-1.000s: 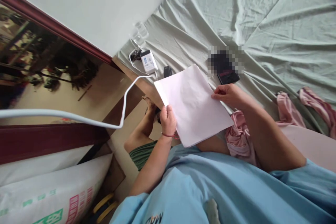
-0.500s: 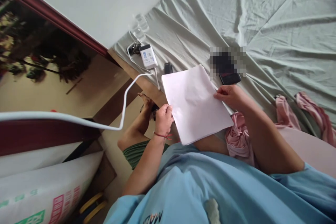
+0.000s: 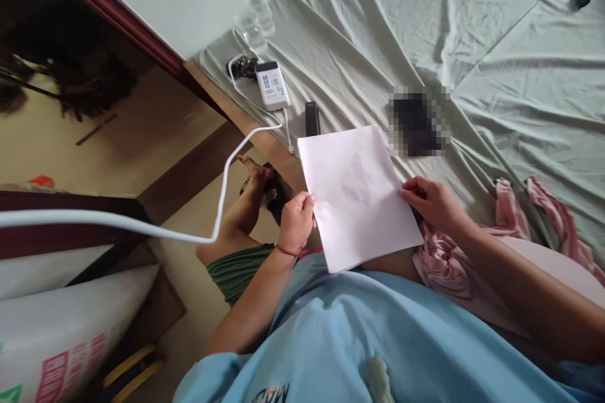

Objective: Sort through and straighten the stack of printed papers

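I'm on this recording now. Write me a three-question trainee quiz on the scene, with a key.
1. Which edge of the white paper does the left hand hold, and which the right hand?
2. True or false: a red cord circles the left hand's wrist.
3. Which lies nearer the paper: A) the black oblong object, B) the white device, C) the clear containers?

Key:
1. Left hand, left edge; right hand, right edge.
2. True.
3. A.

The paper point(image 3: 357, 198) is smooth and matt, the white box point(image 3: 273, 86) perhaps plastic.
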`<state>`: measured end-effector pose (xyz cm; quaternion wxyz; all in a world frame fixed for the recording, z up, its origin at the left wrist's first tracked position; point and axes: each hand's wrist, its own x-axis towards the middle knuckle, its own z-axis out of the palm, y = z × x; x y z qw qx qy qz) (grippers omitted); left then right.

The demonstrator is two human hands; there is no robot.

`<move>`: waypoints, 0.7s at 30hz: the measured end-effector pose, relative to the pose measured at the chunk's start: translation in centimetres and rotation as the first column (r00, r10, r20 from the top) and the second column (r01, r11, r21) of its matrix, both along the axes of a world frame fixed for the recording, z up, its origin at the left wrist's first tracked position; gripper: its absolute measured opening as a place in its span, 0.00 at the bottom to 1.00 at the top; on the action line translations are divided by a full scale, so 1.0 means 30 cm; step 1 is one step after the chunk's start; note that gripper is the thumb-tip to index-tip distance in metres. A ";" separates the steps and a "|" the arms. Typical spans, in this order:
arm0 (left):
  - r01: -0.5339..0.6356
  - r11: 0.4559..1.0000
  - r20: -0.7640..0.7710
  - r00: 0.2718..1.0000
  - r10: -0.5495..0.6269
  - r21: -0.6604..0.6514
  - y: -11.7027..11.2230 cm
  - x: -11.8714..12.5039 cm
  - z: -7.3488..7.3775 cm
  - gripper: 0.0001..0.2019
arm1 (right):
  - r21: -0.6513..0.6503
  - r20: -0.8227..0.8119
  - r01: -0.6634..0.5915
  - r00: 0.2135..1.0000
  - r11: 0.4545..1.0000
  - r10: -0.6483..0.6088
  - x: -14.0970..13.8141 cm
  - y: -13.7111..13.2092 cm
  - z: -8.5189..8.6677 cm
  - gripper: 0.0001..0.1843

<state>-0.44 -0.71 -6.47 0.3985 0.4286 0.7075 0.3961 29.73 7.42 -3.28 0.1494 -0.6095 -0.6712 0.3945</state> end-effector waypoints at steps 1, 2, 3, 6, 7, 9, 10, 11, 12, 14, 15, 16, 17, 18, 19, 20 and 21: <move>-0.007 1.000 0.021 1.000 0.007 -0.002 -0.007 -0.003 -0.010 0.17 | -0.029 -0.012 0.002 1.000 1.000 -0.002 0.012 -0.013 -0.002 0.18; -0.015 1.000 0.046 0.999 0.015 -0.004 -0.015 -0.006 -0.019 0.17 | -0.058 -0.034 0.010 0.999 0.998 -0.012 0.023 -0.026 -0.004 0.20; -0.020 1.000 0.071 0.997 0.021 -0.006 -0.022 -0.009 -0.027 0.17 | -0.091 -0.058 0.015 0.998 0.996 -0.021 0.031 -0.040 -0.005 0.21; -0.023 1.000 0.125 0.992 0.024 -0.008 -0.041 -0.014 -0.036 0.17 | -0.137 -0.064 0.027 0.997 0.990 -0.036 0.037 -0.079 -0.005 0.19; -0.028 1.000 0.137 0.990 0.029 -0.008 -0.046 -0.015 -0.033 0.17 | -0.133 -0.058 0.034 0.997 0.991 -0.042 0.034 -0.089 -0.004 0.18; -0.043 0.999 0.159 0.986 0.043 -0.007 -0.054 -0.014 -0.024 0.17 | -0.114 -0.060 0.059 0.996 0.992 -0.066 0.023 -0.105 -0.002 0.15; -0.047 0.999 0.164 0.985 0.048 -0.005 -0.057 -0.013 -0.018 0.16 | -0.101 -0.062 0.077 0.995 0.992 -0.084 0.017 -0.110 -0.001 0.15; -0.047 0.999 0.162 0.986 0.047 -0.002 -0.059 -0.012 -0.013 0.16 | -0.084 -0.056 0.094 0.994 0.992 -0.099 0.012 -0.114 0.001 0.14; -0.044 0.999 0.156 0.987 0.043 0.001 -0.060 -0.011 -0.009 0.16 | -0.057 -0.043 0.103 0.993 0.993 -0.106 0.007 -0.118 0.003 0.13; -0.027 1.000 0.138 0.990 0.027 -0.002 -0.060 -0.009 -0.003 0.17 | 0.041 0.009 0.098 0.995 0.994 -0.098 -0.002 -0.125 0.012 0.11; -0.016 1.000 0.135 0.991 0.018 -0.011 -0.058 -0.006 -0.002 0.17 | 0.110 0.043 0.083 0.995 0.990 -0.088 -0.006 -0.131 0.019 0.10; -0.005 1.000 0.142 0.990 0.009 -0.024 -0.055 -0.003 -0.001 0.17 | 0.191 0.077 0.062 0.994 0.980 -0.078 -0.012 -0.137 0.026 0.10; 0.005 0.999 0.153 0.988 0.001 -0.037 -0.051 0.001 0.000 0.17 | 0.276 0.111 0.037 0.991 0.960 -0.071 -0.017 -0.145 0.032 0.10; 0.013 0.999 0.162 0.987 -0.005 -0.048 -0.047 0.006 0.000 0.17 | 0.358 0.147 0.014 0.987 0.934 -0.071 -0.023 -0.154 0.038 0.10; 0.017 0.998 0.171 0.985 -0.008 -0.054 -0.042 0.011 0.000 0.17 | 0.428 0.182 -0.007 0.980 0.904 -0.079 -0.027 -0.162 0.042 0.11; 0.017 0.998 0.174 0.985 -0.007 -0.054 -0.038 0.016 0.000 0.17 | 0.480 0.209 -0.023 0.974 0.877 -0.089 -0.031 -0.170 0.043 0.12; 0.013 0.999 0.171 0.985 -0.005 -0.049 -0.035 0.021 0.000 0.17 | 0.510 0.228 -0.030 0.968 0.859 -0.102 -0.033 -0.177 0.041 0.12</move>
